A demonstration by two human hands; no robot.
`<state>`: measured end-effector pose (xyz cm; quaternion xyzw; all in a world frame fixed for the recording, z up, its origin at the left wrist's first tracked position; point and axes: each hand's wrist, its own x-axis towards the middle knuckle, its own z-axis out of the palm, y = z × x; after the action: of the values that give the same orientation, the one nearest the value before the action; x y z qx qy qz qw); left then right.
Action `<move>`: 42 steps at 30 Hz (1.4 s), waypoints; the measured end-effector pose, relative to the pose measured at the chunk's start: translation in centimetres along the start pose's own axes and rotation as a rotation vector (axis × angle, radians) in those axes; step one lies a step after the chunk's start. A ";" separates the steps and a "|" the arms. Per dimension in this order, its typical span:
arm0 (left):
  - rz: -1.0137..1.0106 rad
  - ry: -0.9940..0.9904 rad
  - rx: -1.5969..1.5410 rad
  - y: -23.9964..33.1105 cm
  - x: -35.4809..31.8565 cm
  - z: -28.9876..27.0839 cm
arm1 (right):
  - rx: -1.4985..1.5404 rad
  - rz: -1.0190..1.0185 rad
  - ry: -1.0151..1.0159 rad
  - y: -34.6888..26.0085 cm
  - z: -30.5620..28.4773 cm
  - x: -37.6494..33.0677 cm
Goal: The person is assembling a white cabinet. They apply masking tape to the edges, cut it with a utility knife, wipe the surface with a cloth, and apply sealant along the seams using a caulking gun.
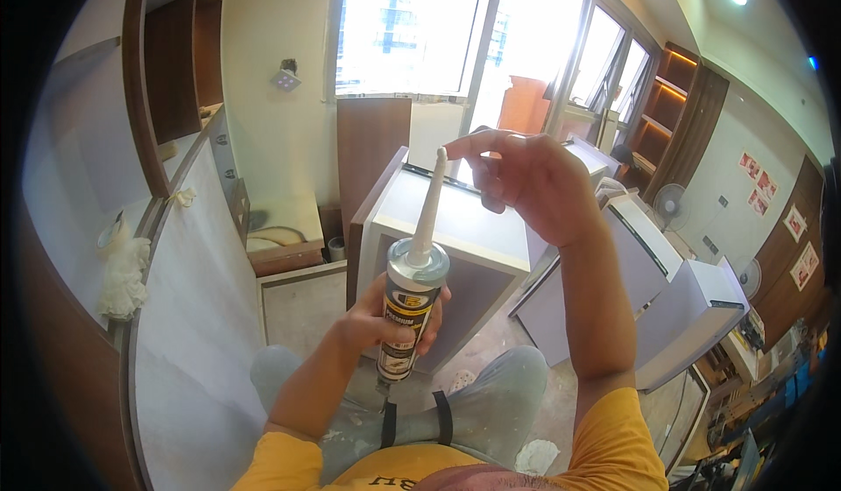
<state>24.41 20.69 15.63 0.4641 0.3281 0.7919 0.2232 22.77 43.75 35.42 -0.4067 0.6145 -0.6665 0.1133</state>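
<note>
My left hand [363,323] is wrapped round the barrel of a sealant cartridge [408,338], with the thumb across its label. The cartridge stands nearly upright in front of me, its grey-white nozzle [427,215] pointing up and away. A whitish blob caps the nozzle's tip. Raised on the right, my right hand [533,176] stretches its index finger to that tip and appears to touch it. Its other fingers are loosely bent and apart, and nothing shows in the palm. Behind the nozzle is a white cabinet box [473,228] with a brown side panel.
White cabinet boxes [692,316] stand on the floor to the right. A large pale panel [197,316] and brown shelving [175,70] line the left. A brown board [374,136] leans below the window [407,27]. Fans [671,202] and tools [771,421] lie further right.
</note>
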 end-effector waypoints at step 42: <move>-0.033 0.583 0.746 0.0 0.4 2.8 | -0.549 -0.065 0.250 -1.2 1.1 -2.6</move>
<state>26.66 21.76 16.86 0.2655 0.6464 0.7137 -0.0479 25.56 44.93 35.39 -0.3566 0.7673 -0.5238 -0.0988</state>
